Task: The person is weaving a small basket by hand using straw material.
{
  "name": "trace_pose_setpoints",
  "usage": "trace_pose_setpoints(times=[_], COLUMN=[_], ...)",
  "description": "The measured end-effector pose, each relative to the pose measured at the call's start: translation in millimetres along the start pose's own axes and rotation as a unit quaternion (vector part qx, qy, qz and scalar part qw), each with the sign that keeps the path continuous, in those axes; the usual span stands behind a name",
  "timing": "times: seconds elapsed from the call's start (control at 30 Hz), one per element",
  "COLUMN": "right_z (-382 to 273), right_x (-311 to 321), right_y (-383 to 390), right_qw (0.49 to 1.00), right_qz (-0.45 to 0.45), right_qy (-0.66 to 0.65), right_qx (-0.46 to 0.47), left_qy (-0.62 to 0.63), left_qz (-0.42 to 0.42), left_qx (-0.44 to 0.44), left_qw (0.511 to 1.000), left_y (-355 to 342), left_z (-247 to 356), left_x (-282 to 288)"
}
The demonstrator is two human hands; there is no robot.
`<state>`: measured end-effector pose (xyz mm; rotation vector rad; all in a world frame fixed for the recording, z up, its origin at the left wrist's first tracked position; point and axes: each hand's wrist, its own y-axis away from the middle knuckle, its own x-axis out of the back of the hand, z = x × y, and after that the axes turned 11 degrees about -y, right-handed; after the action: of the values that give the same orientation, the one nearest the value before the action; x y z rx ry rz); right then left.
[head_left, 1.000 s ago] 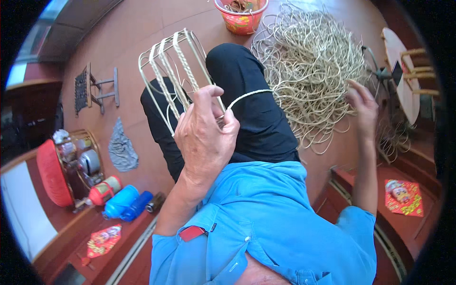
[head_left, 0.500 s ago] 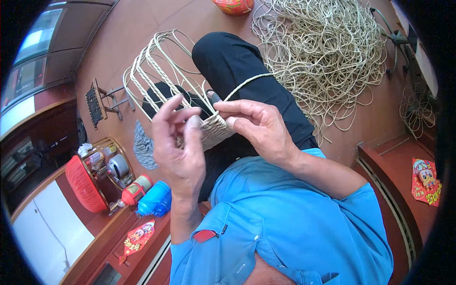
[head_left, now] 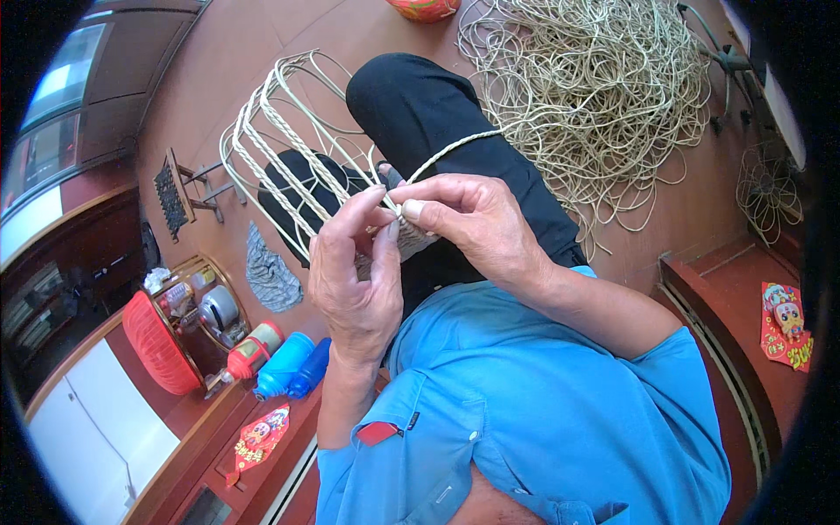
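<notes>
A small woven cord piece point(head_left: 418, 245) rests over my lap, partly hidden behind my fingers. Long loops of pale twisted cord point(head_left: 273, 118) extend from it toward the far left. My left hand point(head_left: 357, 271) pinches the left end of the woven edge between thumb and fingertips. Close beside it, my right hand point(head_left: 479, 226) has thumb and forefinger pressed together on the cord point(head_left: 455, 152) at that edge. This strand runs over my right thigh to a big tangled heap of cord point(head_left: 604, 96). The exact crossing under my fingertips is hidden.
A small stool point(head_left: 184, 194) and a crumpled grey cloth point(head_left: 271, 271) lie to the left. Nearer stand a red plastic basket point(head_left: 157, 343), a rack of containers, a red flask point(head_left: 249, 352) and blue bottles point(head_left: 284, 363). A wire coil point(head_left: 768, 192) sits at the right.
My left hand has moved right and closed from spread fingers to a pinch on the woven edge. My right fingertips have shifted slightly left, meeting it there.
</notes>
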<state>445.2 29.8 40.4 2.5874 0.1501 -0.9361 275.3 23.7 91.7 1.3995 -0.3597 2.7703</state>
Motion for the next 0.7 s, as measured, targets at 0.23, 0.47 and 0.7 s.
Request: trace_pose_setpoints(times=[0.23, 0.47, 0.7], right_z=[-4, -13, -8], right_x=[-5, -9, -16], right_y=[-2, -4, -6], right_qw=[1.0, 0.998, 0.999], right_qz=[0.002, -0.017, 0.003], right_qy=[0.018, -0.02, -0.051], right_qx=[-0.013, -0.057, -0.017], left_qy=[0.076, 0.154, -0.032], left_qz=[0.0, -0.021, -0.028], left_qx=[0.029, 0.112, -0.028], left_qw=[0.997, 0.982, 0.999], left_y=[-3, -17, -29], left_z=[-4, -10, -6], left_x=[8, 27, 23])
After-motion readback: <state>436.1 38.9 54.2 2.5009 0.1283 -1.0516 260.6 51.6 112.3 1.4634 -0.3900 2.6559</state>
